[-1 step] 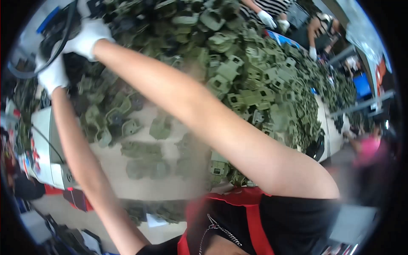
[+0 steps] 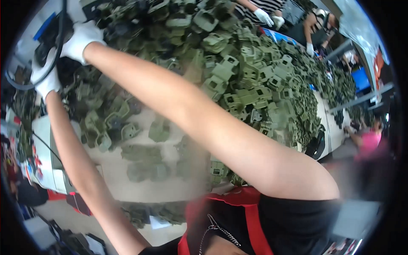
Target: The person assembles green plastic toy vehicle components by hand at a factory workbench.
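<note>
Both my arms stretch to the far left, and both hands wear white gloves. My left hand point(image 2: 46, 78) closes around a dark rounded object point(image 2: 41, 53) whose kind I cannot make out. Close beside it, my right hand point(image 2: 83, 42) bends its fingers in against the same dark area; their tips are hidden. A black cable point(image 2: 62, 32) loops down in front of both hands. Just above them stands a black piece of equipment with a blue edge point(image 2: 44, 26). Olive-green molded plastic parts point(image 2: 121, 112) lie in a loose spread right below my right forearm.
A large heap of green plastic parts point(image 2: 263, 76) covers the far and right side of the pale table point(image 2: 127, 180). A white box-shaped device point(image 2: 42, 127) sits left of my left forearm. Gloved co-workers point(image 2: 316, 27) work beyond the heap. A blue bin point(image 2: 361, 80) stands far right.
Both my hands have shifted slightly left and a little downward in the picture, together with the cable loop. The green parts lie as before.
</note>
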Tool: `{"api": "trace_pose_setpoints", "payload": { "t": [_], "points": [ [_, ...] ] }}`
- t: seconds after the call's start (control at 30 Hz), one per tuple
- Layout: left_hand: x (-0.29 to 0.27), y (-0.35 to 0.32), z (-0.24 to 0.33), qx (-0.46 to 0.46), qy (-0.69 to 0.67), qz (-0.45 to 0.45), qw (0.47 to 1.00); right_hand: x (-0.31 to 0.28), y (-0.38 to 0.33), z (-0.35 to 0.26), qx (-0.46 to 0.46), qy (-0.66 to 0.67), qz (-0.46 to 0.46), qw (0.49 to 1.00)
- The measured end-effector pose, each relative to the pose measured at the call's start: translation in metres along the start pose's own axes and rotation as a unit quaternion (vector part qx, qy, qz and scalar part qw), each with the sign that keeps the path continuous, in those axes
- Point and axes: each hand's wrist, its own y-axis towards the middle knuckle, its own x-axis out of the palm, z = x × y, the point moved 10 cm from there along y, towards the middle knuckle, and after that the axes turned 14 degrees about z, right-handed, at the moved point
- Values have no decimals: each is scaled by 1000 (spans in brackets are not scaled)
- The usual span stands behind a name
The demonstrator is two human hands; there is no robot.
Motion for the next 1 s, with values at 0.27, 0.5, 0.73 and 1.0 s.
{"api": "trace_pose_setpoints", "payload": {
  "t": [0.27, 0.5, 0.73, 1.0],
  "points": [
    [28, -208, 69, -19, -10, -174, 985, -194, -61, 133, -133, -558, -88, 814],
    [-86, -372, -56, -187, 295, -331, 877, -470, -176, 160, -213, -533, 72, 816],
    [-153, -451, -60, -290, 268, -372, 840, -407, -267, 146, -173, -358, -27, 917],
    [-179, -366, -127, -552, 236, 113, 792, -209, -281, 133, -144, -129, -252, 948]
  ]
}}
